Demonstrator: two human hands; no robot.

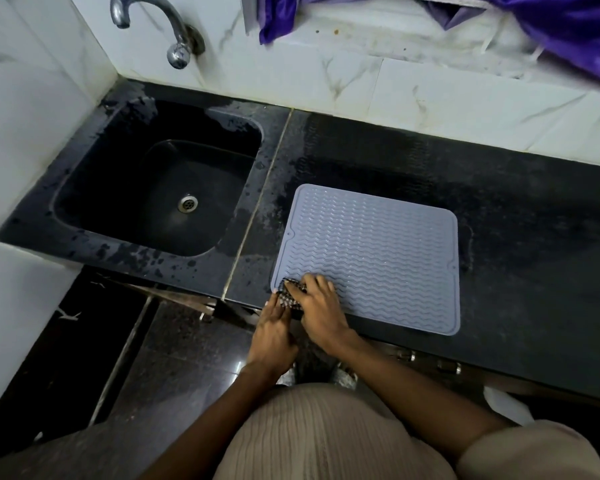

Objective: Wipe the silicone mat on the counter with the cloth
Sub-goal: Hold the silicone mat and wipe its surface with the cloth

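Cloth held on the near left corner of the mat by both hands.

A flat, grey, rounded-rectangle mat [371,258], ribbed with wavy ridges, is laid on the black speckled stone worktop [520,237], just right of the sink [153,174]. A small bunched, dark-and-light checked cloth [290,295] is pressed to the mat's near left corner. It is covered from the right by the right hand [321,311], fingers spread and bent over it, and pinched at its near edge by the left hand [274,329]. The moulded black sink, wet round its rim, is seen holding only a metal drain [187,203].
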